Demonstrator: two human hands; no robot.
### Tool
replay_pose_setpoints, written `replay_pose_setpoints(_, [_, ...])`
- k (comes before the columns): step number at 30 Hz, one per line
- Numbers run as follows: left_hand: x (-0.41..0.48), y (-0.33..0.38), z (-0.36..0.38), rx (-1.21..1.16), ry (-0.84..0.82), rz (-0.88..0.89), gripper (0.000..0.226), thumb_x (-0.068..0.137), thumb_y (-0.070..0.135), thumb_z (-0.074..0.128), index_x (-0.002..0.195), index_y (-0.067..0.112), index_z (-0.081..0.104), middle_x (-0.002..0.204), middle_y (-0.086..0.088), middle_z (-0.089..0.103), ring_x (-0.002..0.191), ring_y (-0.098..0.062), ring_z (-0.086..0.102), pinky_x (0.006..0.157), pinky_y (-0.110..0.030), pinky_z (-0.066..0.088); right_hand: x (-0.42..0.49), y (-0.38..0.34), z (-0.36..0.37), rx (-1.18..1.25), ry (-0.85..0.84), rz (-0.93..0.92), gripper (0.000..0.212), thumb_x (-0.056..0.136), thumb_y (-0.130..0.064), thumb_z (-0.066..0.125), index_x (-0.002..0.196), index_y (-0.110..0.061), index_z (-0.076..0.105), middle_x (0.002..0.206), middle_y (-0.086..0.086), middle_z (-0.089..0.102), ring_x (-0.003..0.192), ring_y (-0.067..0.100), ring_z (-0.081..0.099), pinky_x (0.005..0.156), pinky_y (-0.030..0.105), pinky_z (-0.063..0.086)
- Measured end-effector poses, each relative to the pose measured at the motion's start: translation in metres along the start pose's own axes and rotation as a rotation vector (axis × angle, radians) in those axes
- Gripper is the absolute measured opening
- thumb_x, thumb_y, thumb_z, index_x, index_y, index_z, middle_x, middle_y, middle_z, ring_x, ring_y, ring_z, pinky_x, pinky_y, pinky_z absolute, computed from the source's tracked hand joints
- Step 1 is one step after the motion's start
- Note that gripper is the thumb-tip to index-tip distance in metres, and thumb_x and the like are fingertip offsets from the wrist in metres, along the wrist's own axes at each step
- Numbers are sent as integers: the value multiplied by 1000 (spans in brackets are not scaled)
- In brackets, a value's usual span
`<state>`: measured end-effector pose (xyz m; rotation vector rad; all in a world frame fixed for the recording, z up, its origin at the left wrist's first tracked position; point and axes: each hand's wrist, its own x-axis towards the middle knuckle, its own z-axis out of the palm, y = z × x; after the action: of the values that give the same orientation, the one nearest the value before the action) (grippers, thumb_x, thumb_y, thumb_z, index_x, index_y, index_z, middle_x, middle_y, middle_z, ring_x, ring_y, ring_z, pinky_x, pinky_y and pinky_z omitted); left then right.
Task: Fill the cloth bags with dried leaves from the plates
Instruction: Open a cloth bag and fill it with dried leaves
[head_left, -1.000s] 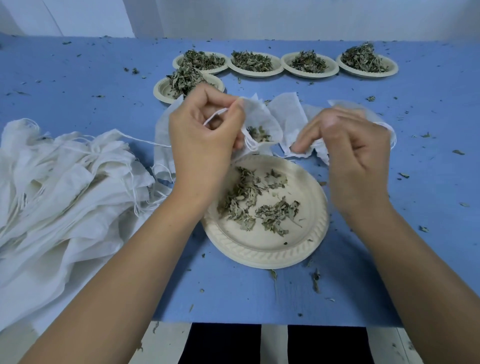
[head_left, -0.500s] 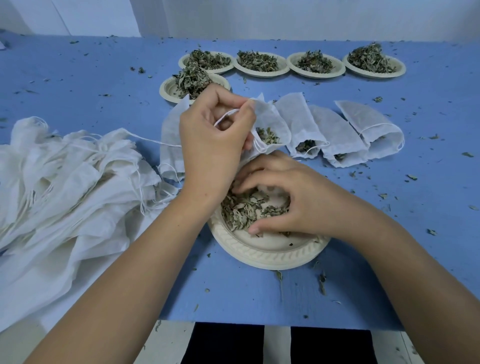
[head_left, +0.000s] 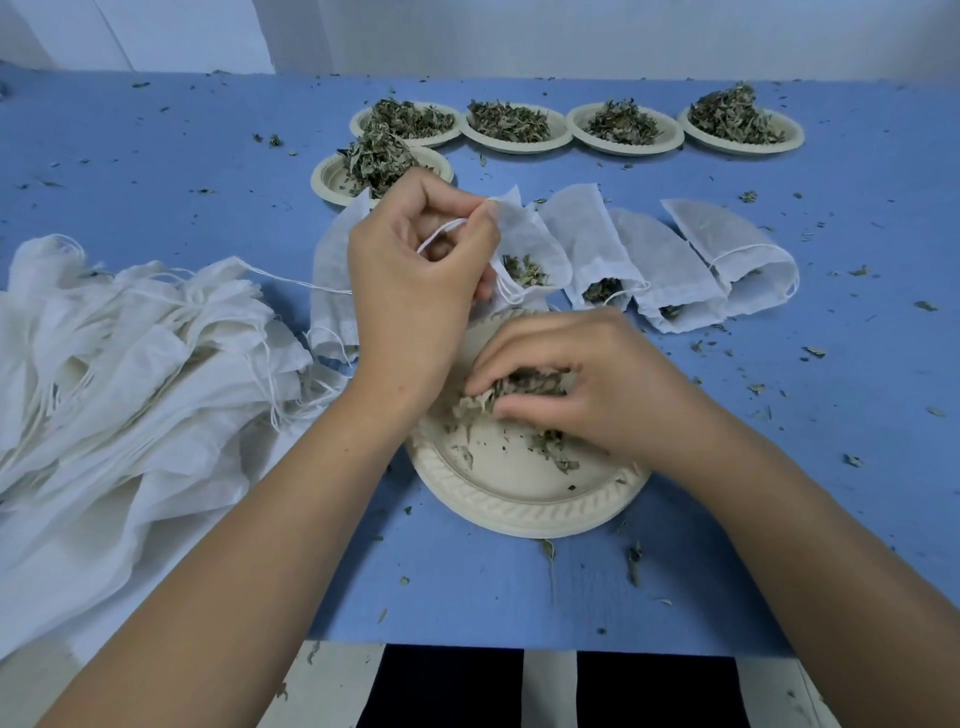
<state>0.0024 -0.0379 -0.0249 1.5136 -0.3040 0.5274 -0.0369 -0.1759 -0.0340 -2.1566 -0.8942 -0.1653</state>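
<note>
The left hand (head_left: 415, 291) pinches the rim and white drawstring (head_left: 441, 231) of a small white cloth bag (head_left: 535, 241), holding its mouth agape just beyond the round cream paper plate (head_left: 519, 501) on the blue counter (head_left: 156, 171). A few leaves lie inside that bag. The right hand (head_left: 597, 384) rests on the plate, its fingers curled around a clump of dried green leaves (head_left: 519, 389); scattered bits lie on the plate's bare centre. To the right, three more white bags (head_left: 675, 265) lie side by side, leaves showing at two of their mouths. A heap of empty white bags (head_left: 130, 374) sits at the left, and five leaf-filled plates (head_left: 519, 137) stand at the far side.
</note>
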Motion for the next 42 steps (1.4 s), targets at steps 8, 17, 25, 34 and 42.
replay_pose_setpoints(8, [0,0,1,15,-109,-39,23,88,-1,64,73,15,56,52,9,59,42,-3,51,41,-22,45,-3,-6,-7,470,566,-50,29,73,7,74,95,-11,66,89,-2,70,83,12,68,76,21,54])
replay_pose_setpoints(17, [-7,1,2,-7,-224,15,20,91,2,63,76,14,56,51,7,58,41,-3,51,41,-18,45,-1,3,2,199,710,152,16,75,3,74,77,-9,65,79,-4,69,79,9,67,76,21,53])
replay_pose_setpoints(25, [-4,0,1,15,-140,31,20,89,2,64,75,13,55,48,8,57,40,-4,51,41,-18,43,-1,7,-4,-262,420,47,16,85,-8,63,98,-4,70,101,0,66,101,19,54,90,20,41])
replay_pose_setpoints(34, [-4,-3,1,31,-161,6,20,90,5,65,75,14,56,50,6,57,41,-7,50,40,-20,44,-2,8,-13,-34,551,11,29,82,4,68,110,-5,64,103,9,56,97,17,59,82,26,51])
replay_pose_setpoints(42, [-8,-3,2,48,-244,69,20,90,7,66,75,18,57,54,3,58,45,-6,50,45,-21,43,0,9,-1,-227,531,-17,5,79,5,70,83,3,72,84,10,69,75,17,65,71,27,53])
